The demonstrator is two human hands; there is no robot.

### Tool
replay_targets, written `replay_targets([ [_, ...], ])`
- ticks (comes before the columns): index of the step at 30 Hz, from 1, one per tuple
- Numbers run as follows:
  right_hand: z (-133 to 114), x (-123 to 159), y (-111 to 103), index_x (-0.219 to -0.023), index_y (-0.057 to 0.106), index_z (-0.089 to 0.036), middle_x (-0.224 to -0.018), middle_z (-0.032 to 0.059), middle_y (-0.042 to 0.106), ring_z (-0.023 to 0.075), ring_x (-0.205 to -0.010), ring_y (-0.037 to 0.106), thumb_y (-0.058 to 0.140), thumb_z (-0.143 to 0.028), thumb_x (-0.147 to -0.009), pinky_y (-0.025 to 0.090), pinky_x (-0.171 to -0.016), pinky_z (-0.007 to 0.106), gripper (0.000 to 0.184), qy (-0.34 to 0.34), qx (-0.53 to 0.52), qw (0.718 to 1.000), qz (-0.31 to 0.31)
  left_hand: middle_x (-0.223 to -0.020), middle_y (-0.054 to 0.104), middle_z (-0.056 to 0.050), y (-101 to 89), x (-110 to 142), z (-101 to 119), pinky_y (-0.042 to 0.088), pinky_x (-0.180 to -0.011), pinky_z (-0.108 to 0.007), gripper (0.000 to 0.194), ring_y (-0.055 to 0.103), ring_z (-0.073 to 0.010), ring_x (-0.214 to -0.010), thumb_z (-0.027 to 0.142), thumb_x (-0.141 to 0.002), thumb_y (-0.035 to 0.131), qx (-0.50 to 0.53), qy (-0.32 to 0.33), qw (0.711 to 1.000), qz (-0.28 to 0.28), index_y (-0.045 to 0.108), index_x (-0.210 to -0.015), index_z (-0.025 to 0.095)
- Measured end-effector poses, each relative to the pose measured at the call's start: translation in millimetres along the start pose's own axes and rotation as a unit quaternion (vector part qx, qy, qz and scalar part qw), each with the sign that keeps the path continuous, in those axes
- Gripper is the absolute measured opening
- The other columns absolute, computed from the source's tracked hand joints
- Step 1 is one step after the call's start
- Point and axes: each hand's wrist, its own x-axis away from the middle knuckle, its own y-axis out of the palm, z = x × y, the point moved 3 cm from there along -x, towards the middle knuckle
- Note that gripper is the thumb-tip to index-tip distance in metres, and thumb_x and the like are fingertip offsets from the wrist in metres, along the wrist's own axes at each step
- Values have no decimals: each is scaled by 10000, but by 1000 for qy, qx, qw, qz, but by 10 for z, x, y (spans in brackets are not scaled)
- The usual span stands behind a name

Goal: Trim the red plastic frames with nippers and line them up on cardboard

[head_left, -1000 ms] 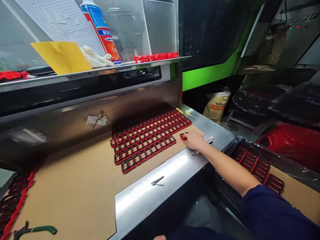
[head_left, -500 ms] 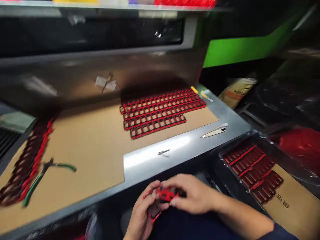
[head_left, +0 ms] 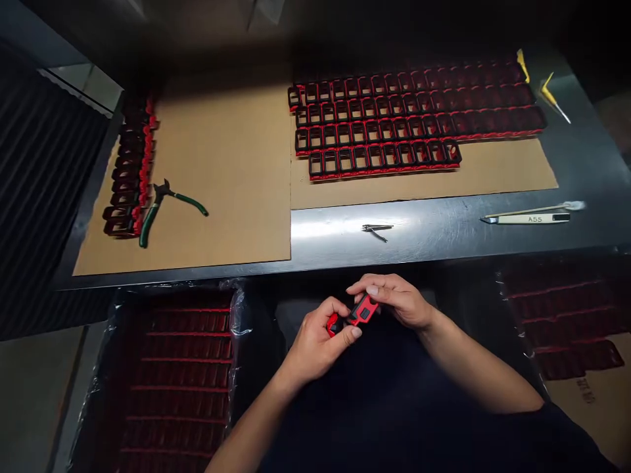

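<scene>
Low in front of the table edge, both hands are together on a small red-and-black plastic frame [head_left: 363, 311]. My left hand [head_left: 320, 338] is closed, with a red-and-black piece showing between its thumb and fingers. Whether that is a second frame or part of the same one, I cannot tell. My right hand [head_left: 397, 299] grips the frame's upper right side, its fingers bent over the top. On the table above lie rows of similar red-and-black frames [head_left: 374, 157], and a shorter row of frames [head_left: 125, 190] stands at the left.
Green-handled nippers [head_left: 160, 203] lie on the cardboard [head_left: 231, 171]. Nail clippers [head_left: 377, 230], a pen-shaped knife marked A55 [head_left: 527, 219], a cotton swab [head_left: 572, 205] and a yellow-handled tool [head_left: 549, 92] rest on the metal. Plastic-lined boxes of frames [head_left: 182, 374] flank my lap.
My view has swung left and tilted down, bringing the left box into sight. Both hands still hold the work; the red-and-black frame is now turned and tilted between them.
</scene>
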Motion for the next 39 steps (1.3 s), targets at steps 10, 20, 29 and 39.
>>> replay_targets([
  [10,17,58,53,-1047,766,-193,-987,77,695,189,-906,647,732,-555,-912,530,-751,262,388,-5,32,995,92,-777,591,-25,48,-40,171,424,-672,-248,249,534,-134,-705,360,-977,544,-48,133,985,-102,662,-898,155],
  [20,70,330,29,-979,737,-160,-855,63,663,145,-737,608,691,-544,-943,488,-612,206,389,5,64,989,137,-784,625,-24,59,97,145,451,-646,-223,153,567,-120,-687,275,-961,597,-97,167,981,10,664,-888,158],
  [29,-59,360,248,-982,734,-158,-872,47,651,141,-734,567,660,-397,-952,469,-681,246,252,9,88,995,40,-810,664,-32,59,147,140,493,-659,-219,137,608,-125,-706,254,-957,605,-102,176,979,21,708,-987,170],
  [39,-110,315,254,-1001,749,-160,-853,40,662,136,-755,598,641,-297,-952,475,-692,232,181,18,68,997,31,-824,694,-34,31,125,167,507,-674,-222,198,632,-124,-707,294,-959,617,-59,163,985,3,738,-1048,164],
])
